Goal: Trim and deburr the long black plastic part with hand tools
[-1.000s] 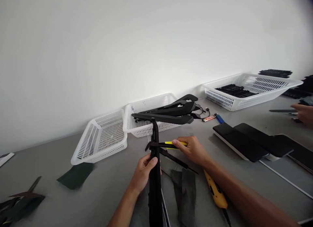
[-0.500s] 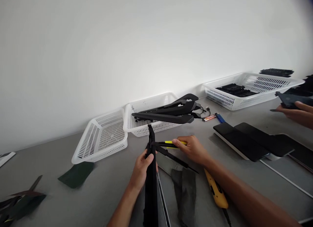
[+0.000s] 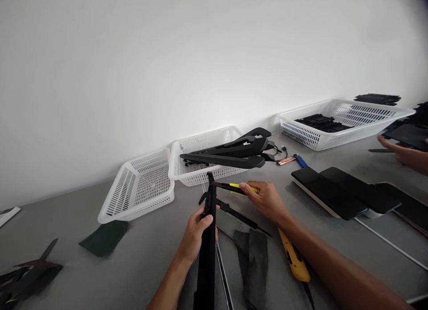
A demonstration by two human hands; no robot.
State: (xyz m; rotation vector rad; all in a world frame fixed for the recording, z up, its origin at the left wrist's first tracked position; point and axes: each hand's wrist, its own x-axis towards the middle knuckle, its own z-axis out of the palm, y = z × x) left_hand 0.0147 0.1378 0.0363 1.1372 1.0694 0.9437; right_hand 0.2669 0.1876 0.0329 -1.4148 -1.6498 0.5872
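Left hand [image 3: 194,234] clasps a black bar [image 3: 206,256], right hand [image 3: 266,201] pinches a yellow tool [image 3: 236,188], near the middle basket's [image 3: 192,181] front edge!

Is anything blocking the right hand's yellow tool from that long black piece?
Nothing visible: the yellow tool in the right hand extends straight to the long black piece near its top; the left hand grips lower down.

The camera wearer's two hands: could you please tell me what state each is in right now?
Left hand: closed around a long black part.
Right hand: closed on a yellow-and-black tool.
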